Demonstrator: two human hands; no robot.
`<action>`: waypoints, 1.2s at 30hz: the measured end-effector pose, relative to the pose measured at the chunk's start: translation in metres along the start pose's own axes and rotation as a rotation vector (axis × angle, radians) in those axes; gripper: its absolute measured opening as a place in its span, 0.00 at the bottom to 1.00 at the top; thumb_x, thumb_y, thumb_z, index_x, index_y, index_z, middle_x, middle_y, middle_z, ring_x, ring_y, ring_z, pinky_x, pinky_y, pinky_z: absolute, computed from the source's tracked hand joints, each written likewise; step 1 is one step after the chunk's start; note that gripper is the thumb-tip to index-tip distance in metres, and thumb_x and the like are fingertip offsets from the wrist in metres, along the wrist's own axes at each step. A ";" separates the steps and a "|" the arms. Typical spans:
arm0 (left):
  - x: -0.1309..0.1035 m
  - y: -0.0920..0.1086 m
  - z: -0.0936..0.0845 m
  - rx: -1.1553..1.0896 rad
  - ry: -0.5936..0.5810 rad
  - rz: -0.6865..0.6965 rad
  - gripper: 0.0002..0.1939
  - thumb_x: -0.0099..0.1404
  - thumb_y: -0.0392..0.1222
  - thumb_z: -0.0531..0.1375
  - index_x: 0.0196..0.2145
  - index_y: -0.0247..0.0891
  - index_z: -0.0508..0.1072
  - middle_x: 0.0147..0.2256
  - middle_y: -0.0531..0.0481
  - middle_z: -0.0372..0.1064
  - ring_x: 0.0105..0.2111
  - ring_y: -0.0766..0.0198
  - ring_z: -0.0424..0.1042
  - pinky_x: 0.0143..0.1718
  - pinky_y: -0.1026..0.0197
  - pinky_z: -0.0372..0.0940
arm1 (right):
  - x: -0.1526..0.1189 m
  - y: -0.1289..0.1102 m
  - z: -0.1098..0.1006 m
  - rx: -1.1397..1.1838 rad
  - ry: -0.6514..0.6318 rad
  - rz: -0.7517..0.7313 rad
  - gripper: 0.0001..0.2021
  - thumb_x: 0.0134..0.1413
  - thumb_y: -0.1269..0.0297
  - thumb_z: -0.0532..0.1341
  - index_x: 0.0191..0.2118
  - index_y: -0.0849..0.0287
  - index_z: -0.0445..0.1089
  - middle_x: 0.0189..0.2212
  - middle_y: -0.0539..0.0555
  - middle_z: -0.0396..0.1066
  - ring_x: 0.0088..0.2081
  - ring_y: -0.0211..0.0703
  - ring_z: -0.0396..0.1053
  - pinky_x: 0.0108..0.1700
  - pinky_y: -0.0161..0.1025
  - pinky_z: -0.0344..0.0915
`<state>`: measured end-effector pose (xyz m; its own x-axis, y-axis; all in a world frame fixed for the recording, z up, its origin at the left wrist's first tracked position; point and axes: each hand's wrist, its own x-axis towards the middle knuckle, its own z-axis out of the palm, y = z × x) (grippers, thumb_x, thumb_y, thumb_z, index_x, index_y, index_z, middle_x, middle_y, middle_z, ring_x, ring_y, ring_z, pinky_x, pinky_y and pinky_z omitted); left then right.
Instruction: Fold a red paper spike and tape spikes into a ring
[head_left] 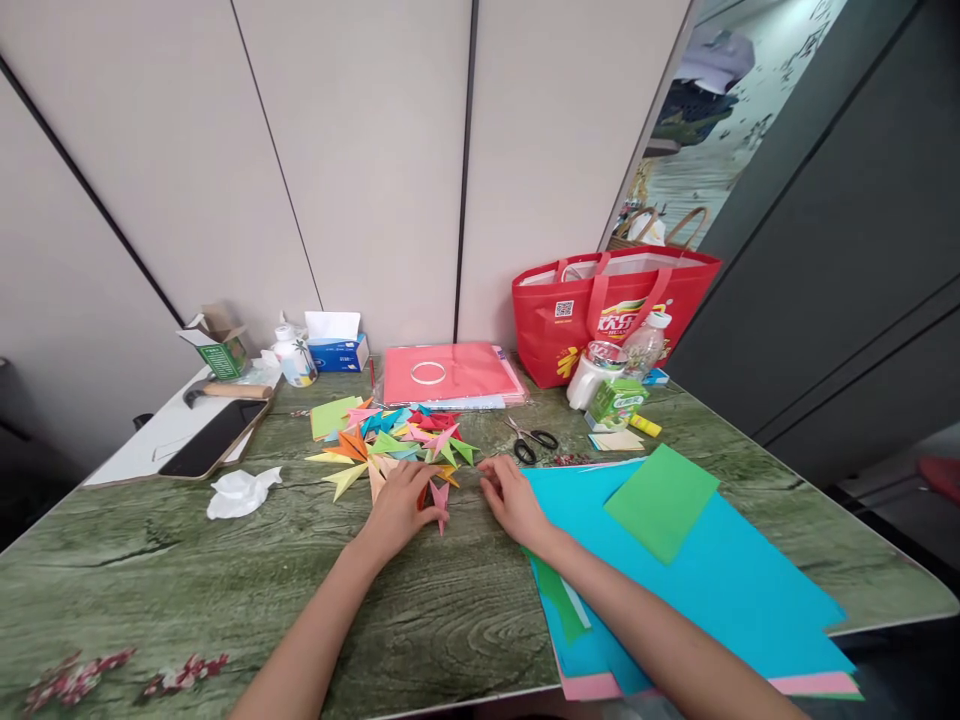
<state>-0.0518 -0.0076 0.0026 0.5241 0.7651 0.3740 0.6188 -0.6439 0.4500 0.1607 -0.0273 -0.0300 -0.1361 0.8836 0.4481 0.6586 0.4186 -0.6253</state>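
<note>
My two bare hands reach out over a green, wood-patterned table (442, 620). Just at the tip of my left thumb lies a small pink folded-paper piece (440, 505), narrow and pointed. Its long axis runs away from me, roughly in line with my reach, and its sharp near end points back toward my body, a little closer to me than the thumb tip.

My left hand (397, 510) is the nearer of the two. It is palm down, fingers bent and spread over the near edge of a heap of folded paper pieces (386, 443), in orange, yellow, green, blue, red and pink, which spreads out beyond my fingertips. The thumb appears to meet the pink piece's edge, but I cannot tell whether these fingers grip anything; the back of my hand hides what is beneath.

My right hand (514, 500) is loosely curled, with nothing visible between thumb and forefinger. From its fingertips the pink piece lies to the left and slightly toward me, across a narrow strip of bare tabletop.

Beyond my right fingers and a little to their right are black-handled scissors (526, 435). Large blue sheets (712, 580) spread under my right forearm, a green square (664, 503) on top. Well left of my left fingers sits a crumpled white tissue (241, 493).
</note>
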 end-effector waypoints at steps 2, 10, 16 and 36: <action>0.000 -0.002 0.001 -0.005 0.001 0.008 0.25 0.49 0.44 0.66 0.45 0.40 0.67 0.42 0.45 0.67 0.43 0.53 0.64 0.44 0.51 0.61 | -0.003 0.004 -0.006 -0.009 0.002 -0.007 0.09 0.53 0.73 0.51 0.41 0.60 0.62 0.33 0.55 0.62 0.33 0.42 0.64 0.35 0.39 0.64; -0.002 -0.008 0.005 -0.013 0.284 0.035 0.12 0.63 0.38 0.53 0.45 0.40 0.67 0.41 0.45 0.66 0.42 0.58 0.66 0.43 0.55 0.63 | -0.002 -0.016 -0.015 -0.334 -0.180 -0.368 0.18 0.53 0.77 0.51 0.48 0.55 0.63 0.44 0.57 0.63 0.44 0.46 0.62 0.37 0.38 0.65; -0.002 -0.009 -0.004 0.006 0.625 -0.144 0.07 0.63 0.38 0.52 0.35 0.37 0.70 0.28 0.50 0.64 0.28 0.65 0.68 0.28 0.64 0.65 | 0.020 -0.046 0.007 -0.423 -0.251 -0.638 0.11 0.56 0.74 0.53 0.44 0.59 0.66 0.50 0.59 0.63 0.51 0.49 0.57 0.45 0.43 0.64; -0.008 0.009 0.004 -0.169 0.367 -0.030 0.14 0.64 0.37 0.50 0.48 0.39 0.64 0.41 0.43 0.70 0.37 0.61 0.70 0.38 0.59 0.65 | 0.026 -0.042 0.024 1.412 -0.233 0.499 0.17 0.42 0.60 0.66 0.40 0.58 0.69 0.25 0.49 0.70 0.22 0.32 0.66 0.19 0.27 0.60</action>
<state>-0.0473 -0.0196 0.0004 0.2444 0.7543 0.6094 0.5096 -0.6346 0.5810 0.1119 -0.0167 -0.0068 -0.3196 0.9475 -0.0122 -0.5389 -0.1923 -0.8201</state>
